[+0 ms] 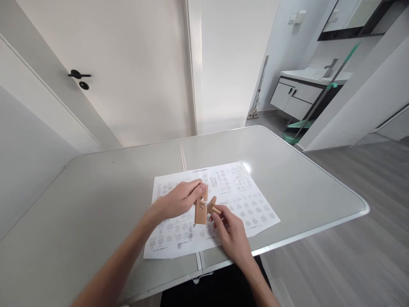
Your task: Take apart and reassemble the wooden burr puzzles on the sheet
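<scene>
A notched wooden puzzle piece (201, 209) stands upright over a printed instruction sheet (249, 200) on the grey table (96, 192). My left hand (179, 199) pinches its top end between thumb and fingers. My right hand (230, 230) grips a second, smaller wooden piece (213, 205) and holds it tilted against the right side of the upright one. The two pieces touch where their notches meet. The sheet shows rows of small diagrams.
The table is a folding one with a seam (182, 155) down its middle and a rounded metal edge (361, 204) at the right. A white door (128, 72) stands behind it. A washbasin cabinet (300, 96) and a green mop (322, 96) are at the far right.
</scene>
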Available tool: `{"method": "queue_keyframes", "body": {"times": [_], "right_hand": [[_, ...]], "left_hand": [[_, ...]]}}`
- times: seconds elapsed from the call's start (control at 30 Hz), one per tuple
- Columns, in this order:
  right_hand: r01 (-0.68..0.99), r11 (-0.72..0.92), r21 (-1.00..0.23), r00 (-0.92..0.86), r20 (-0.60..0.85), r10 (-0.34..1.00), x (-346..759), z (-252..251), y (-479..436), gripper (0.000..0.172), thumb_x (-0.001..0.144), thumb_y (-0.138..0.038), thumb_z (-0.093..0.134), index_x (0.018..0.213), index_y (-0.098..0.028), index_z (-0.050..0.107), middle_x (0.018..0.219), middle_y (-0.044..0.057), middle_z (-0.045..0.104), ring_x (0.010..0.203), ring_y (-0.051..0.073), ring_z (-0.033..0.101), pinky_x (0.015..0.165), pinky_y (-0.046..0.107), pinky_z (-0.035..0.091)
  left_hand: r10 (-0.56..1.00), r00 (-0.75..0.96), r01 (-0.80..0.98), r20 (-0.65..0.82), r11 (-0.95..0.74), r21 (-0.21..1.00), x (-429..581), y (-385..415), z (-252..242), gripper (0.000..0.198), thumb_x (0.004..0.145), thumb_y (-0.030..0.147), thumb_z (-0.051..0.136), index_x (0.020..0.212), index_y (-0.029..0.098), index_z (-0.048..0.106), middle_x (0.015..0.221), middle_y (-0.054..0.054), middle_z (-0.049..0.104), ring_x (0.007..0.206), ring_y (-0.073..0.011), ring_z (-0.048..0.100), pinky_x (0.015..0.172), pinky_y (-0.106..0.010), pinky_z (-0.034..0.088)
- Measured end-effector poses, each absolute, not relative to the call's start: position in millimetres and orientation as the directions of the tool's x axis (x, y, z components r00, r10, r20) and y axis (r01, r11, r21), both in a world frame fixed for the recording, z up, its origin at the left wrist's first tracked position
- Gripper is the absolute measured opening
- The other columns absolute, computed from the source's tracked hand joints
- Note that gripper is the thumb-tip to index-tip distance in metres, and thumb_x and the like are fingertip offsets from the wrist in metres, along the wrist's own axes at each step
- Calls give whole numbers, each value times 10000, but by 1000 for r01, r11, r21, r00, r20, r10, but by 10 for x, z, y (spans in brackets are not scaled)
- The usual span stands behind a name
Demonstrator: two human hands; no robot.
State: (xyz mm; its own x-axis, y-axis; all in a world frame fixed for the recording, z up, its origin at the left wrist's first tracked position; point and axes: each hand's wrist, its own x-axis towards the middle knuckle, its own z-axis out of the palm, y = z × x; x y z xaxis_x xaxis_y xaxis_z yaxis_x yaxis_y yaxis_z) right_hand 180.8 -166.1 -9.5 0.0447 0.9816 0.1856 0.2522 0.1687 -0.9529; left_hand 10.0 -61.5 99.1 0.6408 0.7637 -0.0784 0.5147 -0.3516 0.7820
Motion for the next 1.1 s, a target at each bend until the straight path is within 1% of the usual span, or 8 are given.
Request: {"method": "queue_keyframes", "body": {"times": [0.13, 0.23, 0.43, 0.57, 0.7, 0.93, 1.1], "right_hand": [[260, 190, -947, 17, 201, 979, 1807, -90, -1656, 243, 1074, -322, 463, 1081, -235, 690, 900, 25, 739, 758, 174, 651, 684, 253, 483], [275, 195, -941, 16, 208, 978, 1806, -95, -1651, 246, 1068, -308, 468, 1099, -233, 700, 923, 35, 752, 761, 181, 665, 683, 260, 490], [290, 225, -930, -2, 235, 972, 1809, -119, -1654, 257, 1061, -288, 480, 1157, -234, 712, 1056, 61, 780, 828, 202, 706, 701, 273, 524], [289, 211, -934, 1, 221, 975, 1813, -112, -1655, 262, 1058, -279, 488, 1178, -239, 718, 1070, 61, 790, 855, 210, 725, 725, 280, 547], [272, 208, -940, 5, 217, 976, 1816, -91, -1653, 266, 1057, -277, 486, 1168, -242, 725, 1095, 60, 793, 893, 213, 740, 732, 276, 556], [258, 197, -946, 18, 209, 978, 1816, -86, -1641, 267, 1051, -281, 498, 1173, -244, 733, 1038, 46, 799, 851, 199, 738, 734, 269, 559], [243, 191, -951, 20, 202, 979, 1810, -106, -1630, 270, 1052, -306, 501, 1159, -239, 740, 1018, 47, 795, 833, 197, 724, 714, 269, 548]], "left_hand": [[742, 669, 542, -48, -442, 714, 148, -589, 1000, 452, 1101, 453, 296, 728, 214, 385, 676, 22, 419, 639, -156, 378, 633, -318, 360], [731, 681, 541, -47, -458, 705, 171, -584, 1004, 458, 1102, 454, 280, 718, 214, 352, 686, 19, 419, 656, -162, 386, 656, -325, 369], [732, 665, 555, -146, -353, 753, 226, -603, 938, 435, 1094, 455, 305, 733, 216, 349, 693, 25, 383, 643, -160, 352, 635, -319, 340], [740, 645, 562, -191, -289, 775, 206, -597, 845, 445, 1087, 483, 317, 730, 217, 338, 700, 26, 370, 643, -160, 331, 626, -316, 321], [761, 615, 564, -207, -242, 789, 149, -588, 789, 448, 1082, 515, 322, 743, 222, 327, 703, 34, 331, 629, -156, 304, 616, -307, 310], [783, 588, 542, -203, -195, 818, 105, -619, 808, 468, 1072, 579, 315, 764, 226, 313, 724, 36, 324, 635, -152, 304, 615, -293, 319], [793, 576, 557, -198, -204, 805, 81, -613, 806, 476, 1068, 583, 318, 756, 224, 319, 716, 36, 336, 637, -152, 298, 626, -300, 316]]}}
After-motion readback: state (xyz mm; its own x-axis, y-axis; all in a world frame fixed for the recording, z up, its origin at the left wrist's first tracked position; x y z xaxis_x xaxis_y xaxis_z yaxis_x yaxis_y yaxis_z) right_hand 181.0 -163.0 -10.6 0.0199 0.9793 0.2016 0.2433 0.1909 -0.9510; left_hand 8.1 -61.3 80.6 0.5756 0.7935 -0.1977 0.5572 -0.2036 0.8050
